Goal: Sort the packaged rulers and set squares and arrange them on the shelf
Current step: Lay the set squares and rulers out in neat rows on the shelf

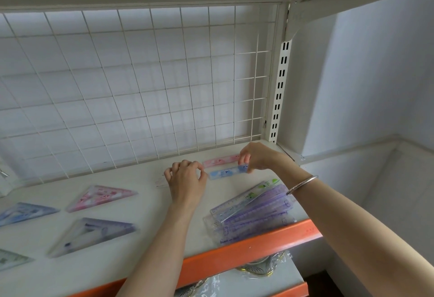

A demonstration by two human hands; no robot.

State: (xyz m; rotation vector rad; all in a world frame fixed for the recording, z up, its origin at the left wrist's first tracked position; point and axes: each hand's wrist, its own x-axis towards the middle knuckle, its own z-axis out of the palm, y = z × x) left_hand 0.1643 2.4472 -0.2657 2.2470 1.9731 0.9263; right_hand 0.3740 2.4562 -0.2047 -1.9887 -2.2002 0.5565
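Right hand pinches the right end of the blue packaged ruler, held parallel just in front of the pink ruler at the shelf rear, apparently to align rows; left hand is curled at its left end, grip not determinable.

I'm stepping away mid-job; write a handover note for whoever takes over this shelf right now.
Right hand pinches the right end of the blue ruler, just in front of the pink ruler at the back of the shelf. Left hand is curled at the blue ruler's left end; contact unclear.
Done: pink set square, blue set square, purple set square and a pale set square lie apart on the left.
Left: place the blue ruler, then sort the purple rulers piled near the front edge, green ruler on top.
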